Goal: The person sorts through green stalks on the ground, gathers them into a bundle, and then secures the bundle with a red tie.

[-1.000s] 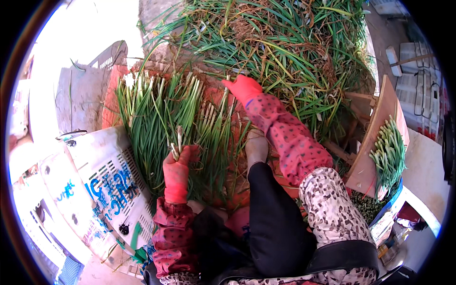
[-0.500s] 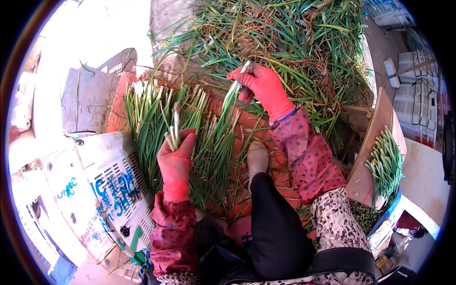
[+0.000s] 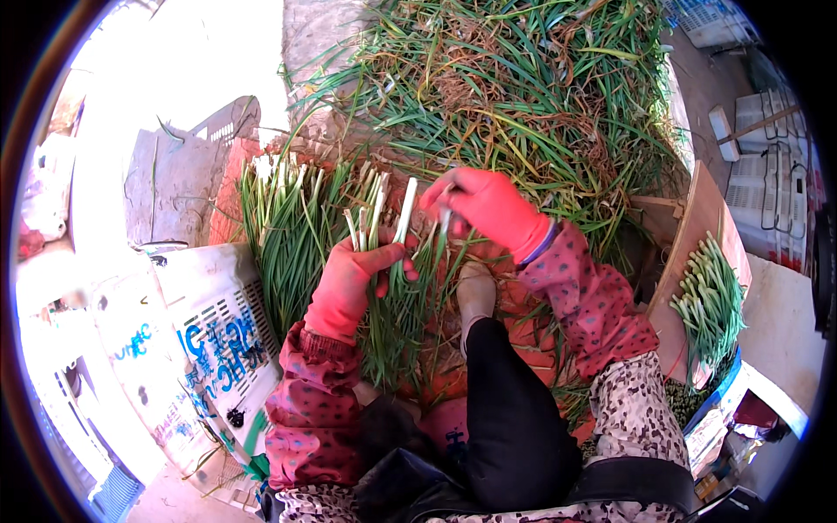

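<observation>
In its coral-coloured glove, my left hand (image 3: 342,283) is closed round several scallions (image 3: 406,209), their white ends sticking up past the thumb. My right hand (image 3: 493,209), gloved alike, is just to the right with its fingertips pinched. A pale piece of scallion (image 3: 445,216) hangs from those fingertips; blur hides its exact shape. Below and left of my hands, rows of scallions (image 3: 283,227) lie with their white ends pointing away from me.
A big heap of untidy green stalks with brown roots (image 3: 497,87) lies at the far side. To the left stands a white plastic crate (image 3: 209,305) with blue writing. A scallion bunch (image 3: 711,301) rests on a board (image 3: 667,288) at right. My shoe (image 3: 475,292) is on red sheeting.
My left hand has moved up and right with its scallions. My right hand has come down and closer to it, and one more long white stalk stands in my left hand.
</observation>
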`<state>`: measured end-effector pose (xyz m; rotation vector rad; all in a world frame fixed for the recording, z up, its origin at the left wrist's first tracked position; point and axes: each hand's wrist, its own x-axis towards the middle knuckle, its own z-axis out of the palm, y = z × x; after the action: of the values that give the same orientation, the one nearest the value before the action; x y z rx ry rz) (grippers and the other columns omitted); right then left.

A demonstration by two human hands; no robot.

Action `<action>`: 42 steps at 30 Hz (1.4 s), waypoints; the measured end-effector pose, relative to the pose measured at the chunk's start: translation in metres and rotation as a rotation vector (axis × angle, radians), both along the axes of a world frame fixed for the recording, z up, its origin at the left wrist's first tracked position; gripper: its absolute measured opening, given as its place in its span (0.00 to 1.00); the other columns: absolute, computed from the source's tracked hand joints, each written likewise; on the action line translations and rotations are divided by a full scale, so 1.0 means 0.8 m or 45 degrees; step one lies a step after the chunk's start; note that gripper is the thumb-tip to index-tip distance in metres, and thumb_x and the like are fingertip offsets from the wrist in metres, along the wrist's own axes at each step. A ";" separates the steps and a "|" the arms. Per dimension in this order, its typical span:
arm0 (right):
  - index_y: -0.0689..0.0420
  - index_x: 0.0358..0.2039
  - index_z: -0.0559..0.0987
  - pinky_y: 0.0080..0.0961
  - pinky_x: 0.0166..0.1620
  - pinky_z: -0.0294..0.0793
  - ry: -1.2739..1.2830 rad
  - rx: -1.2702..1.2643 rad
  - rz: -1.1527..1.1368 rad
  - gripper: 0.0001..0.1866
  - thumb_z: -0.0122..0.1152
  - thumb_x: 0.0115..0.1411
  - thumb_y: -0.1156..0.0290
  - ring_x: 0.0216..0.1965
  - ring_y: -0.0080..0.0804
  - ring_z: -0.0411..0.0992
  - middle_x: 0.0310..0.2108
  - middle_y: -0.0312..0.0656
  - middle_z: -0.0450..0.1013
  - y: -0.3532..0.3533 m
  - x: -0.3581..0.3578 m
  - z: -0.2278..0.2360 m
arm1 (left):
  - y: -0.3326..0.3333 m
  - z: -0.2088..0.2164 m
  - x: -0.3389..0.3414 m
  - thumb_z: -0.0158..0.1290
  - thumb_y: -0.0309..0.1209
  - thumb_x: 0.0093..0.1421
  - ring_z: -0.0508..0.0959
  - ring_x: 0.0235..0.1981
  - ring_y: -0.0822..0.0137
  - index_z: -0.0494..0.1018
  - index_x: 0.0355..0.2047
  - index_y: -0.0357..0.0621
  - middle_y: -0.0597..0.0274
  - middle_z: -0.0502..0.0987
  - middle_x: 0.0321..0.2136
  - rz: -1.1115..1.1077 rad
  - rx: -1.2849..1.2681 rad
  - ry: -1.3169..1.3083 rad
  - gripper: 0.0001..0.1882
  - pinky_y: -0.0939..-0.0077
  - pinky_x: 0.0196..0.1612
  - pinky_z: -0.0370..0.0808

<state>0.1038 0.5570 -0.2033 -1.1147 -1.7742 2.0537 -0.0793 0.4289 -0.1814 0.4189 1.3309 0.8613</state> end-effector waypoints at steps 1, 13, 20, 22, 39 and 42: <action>0.56 0.38 0.77 0.17 0.25 0.71 -0.087 0.208 -0.198 0.09 0.48 0.61 0.76 0.22 0.20 0.71 0.26 0.34 0.74 0.015 0.016 0.003 | -0.002 0.004 -0.001 0.49 0.31 0.57 0.75 0.22 0.74 0.74 0.41 0.36 0.62 0.77 0.24 0.011 0.009 -0.041 0.14 0.86 0.17 0.61; 0.54 0.55 0.69 0.26 0.46 0.72 0.297 0.557 0.083 0.25 0.61 0.57 0.65 0.44 0.27 0.71 0.53 0.38 0.68 0.019 -0.025 0.008 | 0.004 -0.006 0.012 0.50 0.36 0.59 0.76 0.26 0.71 0.71 0.43 0.39 0.61 0.77 0.29 -0.022 0.043 -0.314 0.16 0.85 0.18 0.64; 0.55 0.41 0.76 0.23 0.31 0.74 -0.107 0.573 0.074 0.11 0.57 0.58 0.70 0.28 0.28 0.75 0.28 0.40 0.75 -0.017 -0.049 -0.034 | -0.007 -0.006 0.013 0.46 0.36 0.62 0.72 0.20 0.73 0.73 0.41 0.38 0.66 0.72 0.20 -0.135 -0.070 -0.277 0.15 0.84 0.18 0.59; 0.56 0.40 0.76 0.23 0.31 0.74 -0.240 0.506 -0.178 0.09 0.53 0.60 0.70 0.27 0.27 0.75 0.23 0.39 0.75 0.004 -0.037 -0.051 | -0.007 -0.009 0.017 0.46 0.37 0.62 0.71 0.19 0.74 0.73 0.41 0.37 0.67 0.71 0.19 -0.189 -0.120 -0.315 0.16 0.84 0.18 0.58; 0.55 0.43 0.77 0.27 0.38 0.73 0.233 0.199 -0.382 0.16 0.51 0.63 0.58 0.35 0.34 0.76 0.34 0.43 0.77 0.012 -0.019 -0.077 | -0.021 -0.032 0.033 0.46 0.41 0.62 0.74 0.22 0.73 0.73 0.40 0.39 0.68 0.74 0.22 -0.177 -0.101 -0.306 0.17 0.83 0.20 0.63; 0.55 0.46 0.75 0.25 0.41 0.73 0.099 0.757 0.066 0.16 0.50 0.64 0.58 0.38 0.30 0.75 0.35 0.42 0.77 -0.048 -0.052 -0.063 | -0.024 -0.032 0.035 0.45 0.41 0.64 0.75 0.23 0.71 0.73 0.38 0.39 0.64 0.76 0.24 -0.062 -0.174 -0.261 0.17 0.82 0.21 0.66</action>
<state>0.0622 0.5189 -0.2539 -0.8000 -2.1745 1.4029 -0.0515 0.4096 -0.2072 0.2480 1.1768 0.7475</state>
